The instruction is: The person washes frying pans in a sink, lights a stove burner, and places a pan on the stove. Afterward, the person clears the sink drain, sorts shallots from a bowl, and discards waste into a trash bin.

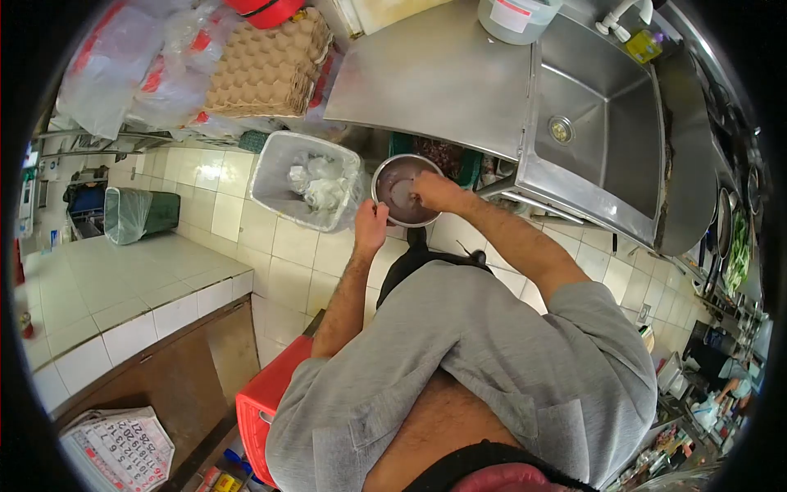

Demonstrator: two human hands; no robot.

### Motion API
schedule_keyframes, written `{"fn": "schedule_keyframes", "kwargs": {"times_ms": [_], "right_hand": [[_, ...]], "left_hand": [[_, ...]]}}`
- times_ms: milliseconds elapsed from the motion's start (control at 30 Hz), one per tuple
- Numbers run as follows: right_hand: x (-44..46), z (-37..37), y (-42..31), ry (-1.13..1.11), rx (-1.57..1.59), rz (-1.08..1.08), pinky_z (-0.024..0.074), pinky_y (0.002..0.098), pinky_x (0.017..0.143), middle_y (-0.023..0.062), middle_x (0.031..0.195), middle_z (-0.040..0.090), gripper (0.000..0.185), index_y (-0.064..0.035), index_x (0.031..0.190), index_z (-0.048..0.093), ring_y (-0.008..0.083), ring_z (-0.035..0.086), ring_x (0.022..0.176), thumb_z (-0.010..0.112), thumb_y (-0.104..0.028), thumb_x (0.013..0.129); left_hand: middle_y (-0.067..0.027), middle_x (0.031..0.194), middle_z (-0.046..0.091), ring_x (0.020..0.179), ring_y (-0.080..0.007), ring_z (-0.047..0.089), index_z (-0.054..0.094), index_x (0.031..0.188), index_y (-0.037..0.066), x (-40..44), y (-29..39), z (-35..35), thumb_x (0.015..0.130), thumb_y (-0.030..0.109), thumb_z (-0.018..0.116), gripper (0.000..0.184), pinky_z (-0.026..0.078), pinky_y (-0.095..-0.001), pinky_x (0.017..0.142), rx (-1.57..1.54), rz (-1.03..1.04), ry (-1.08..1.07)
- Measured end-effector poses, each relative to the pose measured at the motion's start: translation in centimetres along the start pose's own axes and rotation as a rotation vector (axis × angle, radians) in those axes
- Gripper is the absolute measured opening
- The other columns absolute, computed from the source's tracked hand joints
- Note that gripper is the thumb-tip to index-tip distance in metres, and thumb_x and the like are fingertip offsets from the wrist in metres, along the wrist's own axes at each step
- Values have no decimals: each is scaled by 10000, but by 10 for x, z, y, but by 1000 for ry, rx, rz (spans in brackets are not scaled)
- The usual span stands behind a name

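A round metal bowl [397,169] is held low in front of me, its inside wet and brownish with a paler round patch. My left hand [371,227] is closed on the bowl's near-left rim. Over the right side of the bowl, my right hand [434,193] reaches inside with curled fingers. Whatever its fingertips hold, if anything, is hidden. Just left of the bowl stands a white bin [266,184] with a liner and crumpled plastic bags in it. Behind the bowl, a green crate [470,170] contains dark reddish pieces.
A steel counter [434,70] and sink [602,139] lie ahead to the right, with a bucket [516,18] on the counter. Egg trays [266,66] and plastic-wrapped packs are stacked at upper left. A red stool [275,402] is beside me, near a tiled ledge [123,287].
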State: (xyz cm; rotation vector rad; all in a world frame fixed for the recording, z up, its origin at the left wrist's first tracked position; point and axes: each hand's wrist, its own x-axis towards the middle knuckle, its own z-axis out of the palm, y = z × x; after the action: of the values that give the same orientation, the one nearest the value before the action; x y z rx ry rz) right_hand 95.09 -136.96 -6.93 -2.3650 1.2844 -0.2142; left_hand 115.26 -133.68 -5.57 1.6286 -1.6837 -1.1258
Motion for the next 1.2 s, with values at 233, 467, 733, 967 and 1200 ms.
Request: {"fn": "schedule_keyframes", "kwargs": {"times_ms": [233,467,733,967,1200], "right_hand": [[41,-5,-28,553,607,75,436,395,700,157,867,570,168,-10,861,593,319,545,799,502,-135,794],[31,-23,-1,-58,76,-201,433,383,737,97,874,567,136,-34,743,584,279,511,892,576,-165,707],[43,8,12,362,-54,4,419,363,779,56,832,504,75,-49,732,564,251,460,890,532,-111,706],[46,23,31,75,298,47,407,387,775,108,830,523,115,-16,724,559,268,476,919,479,-98,722],[41,-35,43,235,-35,455,388,404,877,171,1070,536,297,-53,1084,522,338,486,1020,439,-107,804]], "left_hand": [[-126,702,541,599,-193,578,466,804,-42,26,14,-14,833,188,472,231,490,-310,545,-203,-151,-209],[-176,713,487,658,-306,516,455,750,-43,48,-13,-25,795,197,500,248,408,-395,590,-27,-52,-117],[-144,731,464,605,-231,525,445,752,-40,65,-1,-7,809,138,493,193,432,-333,516,132,170,-22],[-203,814,467,740,-358,459,462,772,-42,88,0,4,766,110,502,157,380,-425,669,192,187,99],[-238,870,470,809,-400,466,474,815,-62,110,-17,-2,754,102,500,177,391,-444,711,267,187,213]]}}
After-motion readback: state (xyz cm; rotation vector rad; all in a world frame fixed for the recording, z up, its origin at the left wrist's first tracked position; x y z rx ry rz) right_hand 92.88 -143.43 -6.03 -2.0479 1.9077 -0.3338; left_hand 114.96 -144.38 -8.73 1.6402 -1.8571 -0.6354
